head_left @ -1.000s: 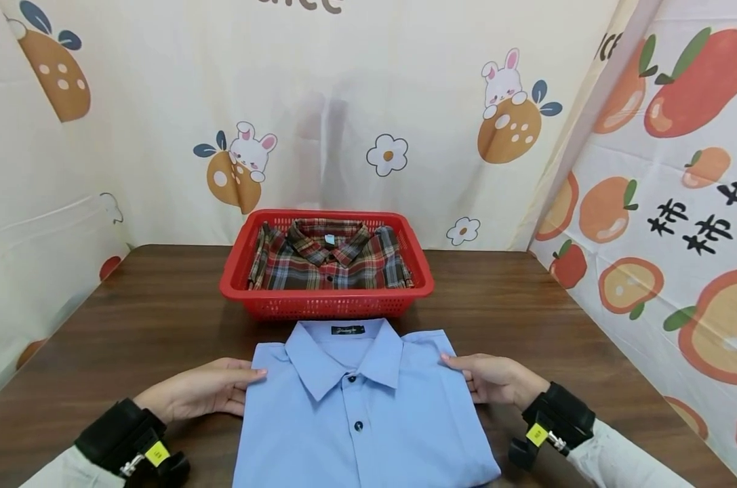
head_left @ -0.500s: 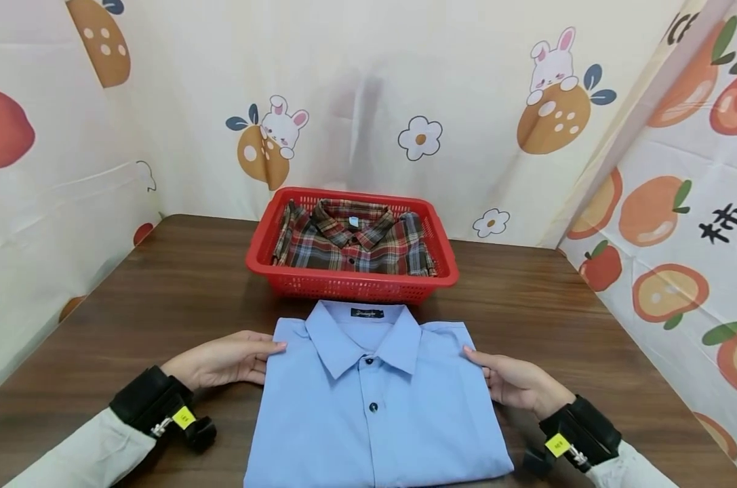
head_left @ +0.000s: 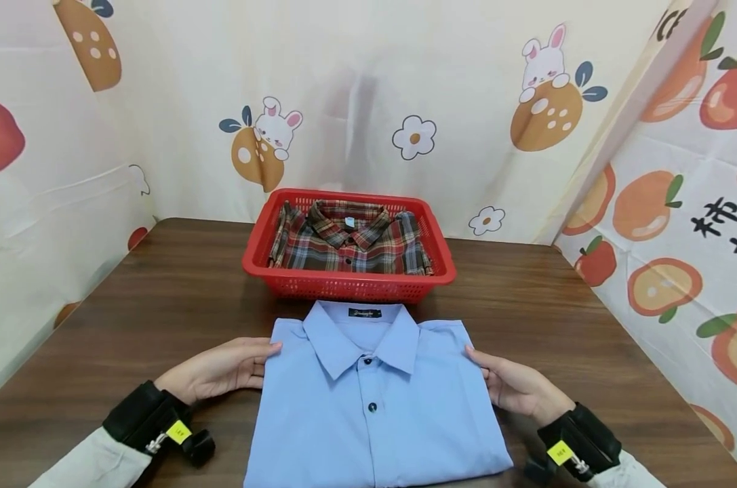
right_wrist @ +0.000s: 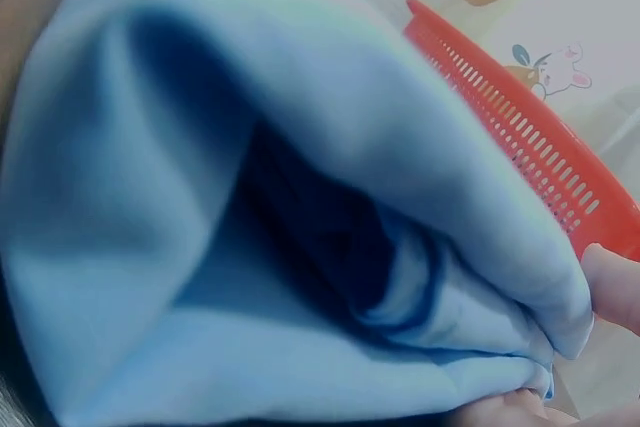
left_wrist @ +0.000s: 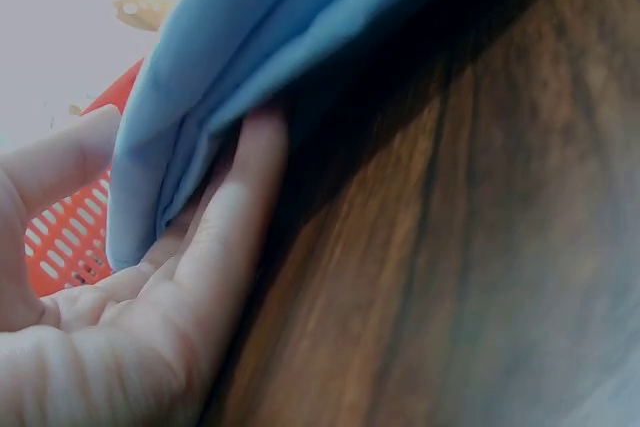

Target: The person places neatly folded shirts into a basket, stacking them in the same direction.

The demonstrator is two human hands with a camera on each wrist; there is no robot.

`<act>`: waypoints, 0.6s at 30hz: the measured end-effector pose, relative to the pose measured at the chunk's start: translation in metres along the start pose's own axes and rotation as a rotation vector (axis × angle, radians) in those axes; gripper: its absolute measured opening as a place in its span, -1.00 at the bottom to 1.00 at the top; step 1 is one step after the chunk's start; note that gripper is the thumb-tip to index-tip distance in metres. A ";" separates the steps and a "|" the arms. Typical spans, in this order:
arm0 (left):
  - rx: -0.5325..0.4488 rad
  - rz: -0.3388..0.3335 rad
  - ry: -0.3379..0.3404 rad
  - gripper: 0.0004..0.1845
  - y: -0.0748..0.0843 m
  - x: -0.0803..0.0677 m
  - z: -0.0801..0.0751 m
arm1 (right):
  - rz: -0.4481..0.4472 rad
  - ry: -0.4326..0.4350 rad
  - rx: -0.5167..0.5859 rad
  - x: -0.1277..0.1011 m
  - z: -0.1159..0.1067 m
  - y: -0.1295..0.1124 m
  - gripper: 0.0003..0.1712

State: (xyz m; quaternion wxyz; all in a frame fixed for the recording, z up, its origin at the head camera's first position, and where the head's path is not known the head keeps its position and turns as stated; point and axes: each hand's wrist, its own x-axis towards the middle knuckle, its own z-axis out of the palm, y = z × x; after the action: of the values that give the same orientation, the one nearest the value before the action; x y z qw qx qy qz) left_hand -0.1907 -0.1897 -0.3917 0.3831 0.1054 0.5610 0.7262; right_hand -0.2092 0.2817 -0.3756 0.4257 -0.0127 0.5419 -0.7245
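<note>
A folded light blue button-up shirt [head_left: 337, 420] lies face up on the table, its collar pointing away from me. My left hand [head_left: 224, 369] holds its left edge near the shoulder; in the left wrist view the thumb is on top of the folded layers [left_wrist: 230, 67] and the fingers reach underneath. On the opposite edge my right hand [head_left: 521, 383] pinches the shirt near the other shoulder. The right wrist view shows the layers [right_wrist: 450, 187] gaping at the side, with the thumb [right_wrist: 612, 285] above and part of the fingers hidden below.
Just beyond the collar stands a red plastic basket [head_left: 350, 285] holding a folded plaid shirt [head_left: 352, 247]. The brown wooden table [head_left: 185, 285] ends at a printed curtain [head_left: 344, 88] behind and another curtain [head_left: 661, 217] on the right.
Over the past second the head view has shifted, so the scene sits differently in frame. Both hands keep their places on the blue shirt, which shows no clear movement on the table.
</note>
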 end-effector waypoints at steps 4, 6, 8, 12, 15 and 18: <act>-0.026 0.005 -0.015 -0.28 -0.003 -0.003 0.004 | -0.003 -0.009 0.039 -0.002 0.001 0.002 -0.64; -0.053 0.005 -0.032 -0.21 -0.005 -0.004 0.006 | 0.000 -0.008 0.063 -0.002 0.002 0.004 -0.65; -0.082 0.001 -0.051 -0.18 -0.006 -0.005 0.009 | -0.003 -0.004 0.085 -0.003 0.002 0.005 -0.65; -0.107 0.000 -0.070 -0.14 -0.008 -0.006 0.014 | -0.006 -0.017 0.136 -0.003 0.003 0.006 -0.64; -0.107 -0.001 -0.058 -0.13 -0.010 -0.007 0.018 | -0.005 -0.031 0.162 -0.003 0.004 0.008 -0.62; -0.116 0.000 -0.047 -0.13 -0.013 -0.008 0.020 | -0.012 -0.026 0.159 -0.003 0.006 0.009 -0.62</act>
State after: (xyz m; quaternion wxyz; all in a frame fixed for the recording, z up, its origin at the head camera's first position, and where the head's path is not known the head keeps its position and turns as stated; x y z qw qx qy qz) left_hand -0.1684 -0.1792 -0.3939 0.4017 0.1002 0.5088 0.7548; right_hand -0.1989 0.2788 -0.3787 0.4281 0.0084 0.4772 -0.7674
